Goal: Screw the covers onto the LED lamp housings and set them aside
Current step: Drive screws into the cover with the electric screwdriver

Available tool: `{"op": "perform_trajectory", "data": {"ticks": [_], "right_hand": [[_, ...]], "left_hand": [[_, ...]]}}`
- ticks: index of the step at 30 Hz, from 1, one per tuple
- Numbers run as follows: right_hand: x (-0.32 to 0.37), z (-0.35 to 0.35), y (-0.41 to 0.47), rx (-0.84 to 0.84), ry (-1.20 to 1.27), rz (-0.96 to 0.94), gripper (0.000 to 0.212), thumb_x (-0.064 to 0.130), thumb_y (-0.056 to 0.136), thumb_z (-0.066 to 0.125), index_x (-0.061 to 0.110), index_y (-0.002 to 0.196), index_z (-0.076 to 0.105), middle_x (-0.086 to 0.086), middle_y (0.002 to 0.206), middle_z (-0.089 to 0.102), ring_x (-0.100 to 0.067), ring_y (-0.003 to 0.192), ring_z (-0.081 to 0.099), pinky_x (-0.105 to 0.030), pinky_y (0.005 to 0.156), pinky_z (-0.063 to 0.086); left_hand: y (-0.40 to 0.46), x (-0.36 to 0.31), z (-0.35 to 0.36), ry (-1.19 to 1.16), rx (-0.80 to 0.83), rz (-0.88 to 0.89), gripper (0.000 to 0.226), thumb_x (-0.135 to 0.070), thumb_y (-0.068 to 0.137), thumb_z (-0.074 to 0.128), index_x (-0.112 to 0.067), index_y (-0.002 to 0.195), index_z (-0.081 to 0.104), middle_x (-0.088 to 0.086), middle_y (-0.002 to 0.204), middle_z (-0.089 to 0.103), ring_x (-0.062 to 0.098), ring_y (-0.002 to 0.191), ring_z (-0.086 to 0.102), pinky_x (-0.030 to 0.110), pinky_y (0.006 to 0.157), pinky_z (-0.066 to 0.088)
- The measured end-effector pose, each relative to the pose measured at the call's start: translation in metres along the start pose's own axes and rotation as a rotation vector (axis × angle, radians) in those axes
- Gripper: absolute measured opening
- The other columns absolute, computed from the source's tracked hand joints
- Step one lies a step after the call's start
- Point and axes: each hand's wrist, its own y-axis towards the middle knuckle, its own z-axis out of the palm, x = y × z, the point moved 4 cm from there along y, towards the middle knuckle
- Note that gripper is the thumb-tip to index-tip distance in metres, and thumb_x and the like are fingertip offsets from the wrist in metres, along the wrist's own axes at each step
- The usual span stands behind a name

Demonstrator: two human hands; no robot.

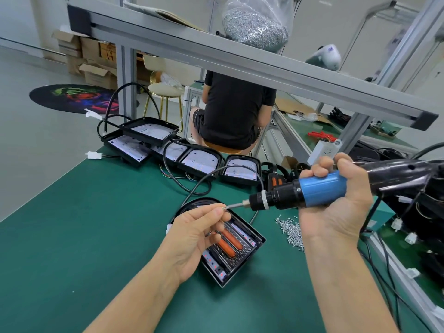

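Blue plastic wraps the body of the electric screwdriver that your right hand grips with fingers curled round it, its long axis lying almost level and its bit pointing left toward your left hand. That hand pinches a small screw between thumb and forefinger, right at the bit's tip, apparently seating it there. The lamp housing with its cover lies directly beneath your left hand on the green mat, its long axis running from upper left to lower right. Loose screws are heaped just beside it, below your right hand. To drive the screw, you probably need to tip the bit downward.
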Motion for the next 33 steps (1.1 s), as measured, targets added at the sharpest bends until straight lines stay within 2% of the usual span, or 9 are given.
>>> {"op": "perform_trajectory", "data": {"ticks": [6, 12, 16, 24, 33], "right_hand": [[-0.002, -0.001, 0.0008, 0.005, 0.009, 0.004, 0.012, 0.014, 0.074, 0.055, 0.02, 0.084, 0.052, 0.006, 0.067, 0.055, -0.005, 0.054, 0.05, -0.019, 0.059, 0.047], [-0.0044, -0.0026, 0.0003, 0.012, 0.017, -0.01, 0.009, 0.011, 0.08, 0.052, 0.019, 0.086, 0.053, 0.005, 0.068, 0.055, -0.006, 0.054, 0.05, -0.019, 0.06, 0.047], [-0.0036, -0.0034, 0.0014, 0.006, 0.014, -0.009, 0.011, 0.013, 0.076, 0.054, 0.018, 0.086, 0.054, 0.005, 0.067, 0.055, -0.006, 0.054, 0.049, -0.019, 0.059, 0.046], [-0.0037, -0.0028, 0.002, -0.005, 0.017, -0.013, 0.013, 0.013, 0.074, 0.054, 0.018, 0.085, 0.054, 0.004, 0.066, 0.054, -0.006, 0.053, 0.049, -0.019, 0.059, 0.046], [-0.0036, -0.0004, 0.0021, 0.016, 0.004, -0.023, 0.013, 0.012, 0.074, 0.054, 0.018, 0.086, 0.053, 0.004, 0.066, 0.053, -0.007, 0.053, 0.049, -0.02, 0.059, 0.046]], "left_hand": [[0.0013, 0.0034, -0.0002, -0.017, -0.012, -0.018, 0.014, -0.015, 0.071, 0.066, -0.008, 0.081, 0.072, 0.005, 0.072, 0.068, 0.008, 0.053, 0.054, 0.018, 0.047, 0.046], [0.0035, 0.0034, -0.0004, -0.001, -0.034, -0.01, 0.012, -0.015, 0.071, 0.066, -0.009, 0.078, 0.073, 0.005, 0.071, 0.067, 0.008, 0.053, 0.053, 0.018, 0.047, 0.045], [0.0023, 0.0048, 0.0011, -0.03, 0.009, -0.027, 0.011, -0.015, 0.073, 0.064, -0.011, 0.072, 0.074, 0.004, 0.07, 0.066, 0.008, 0.054, 0.053, 0.017, 0.048, 0.045], [0.0023, 0.0056, 0.0022, 0.036, -0.021, -0.01, 0.016, -0.016, 0.07, 0.064, -0.005, 0.081, 0.069, 0.003, 0.067, 0.066, 0.007, 0.055, 0.052, 0.017, 0.049, 0.045], [0.0044, 0.0086, 0.0012, -0.057, -0.016, -0.032, 0.015, -0.016, 0.071, 0.065, -0.006, 0.081, 0.07, 0.004, 0.07, 0.066, 0.007, 0.054, 0.052, 0.018, 0.047, 0.045]]}}
